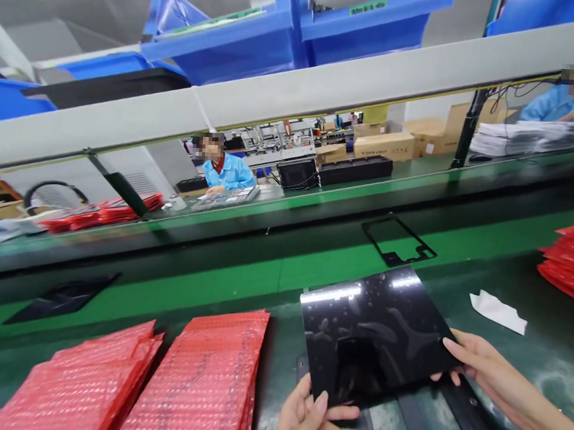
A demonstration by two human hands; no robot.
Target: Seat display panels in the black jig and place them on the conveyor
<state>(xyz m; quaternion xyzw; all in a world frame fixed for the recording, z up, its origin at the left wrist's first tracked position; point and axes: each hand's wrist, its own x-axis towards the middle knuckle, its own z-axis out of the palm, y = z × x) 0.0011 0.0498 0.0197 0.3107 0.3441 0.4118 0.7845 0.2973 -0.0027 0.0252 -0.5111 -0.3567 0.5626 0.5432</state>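
Blue bins (238, 52) line a pale shelf (293, 92) above a green workbench (283, 343), where red bubble-wrap packs (196, 377) lie stacked. Between the person's hands, over the near part of the bench, is a glossy black panel (376, 341). The left hand (308, 415) pinches its near left corner; the right hand (476, 360) pinches its right edge close to the near corner, thumb on top, fingertips below. Its long axis runs from hand to hand, roughly along the bench, shiny face upward and toward the person.
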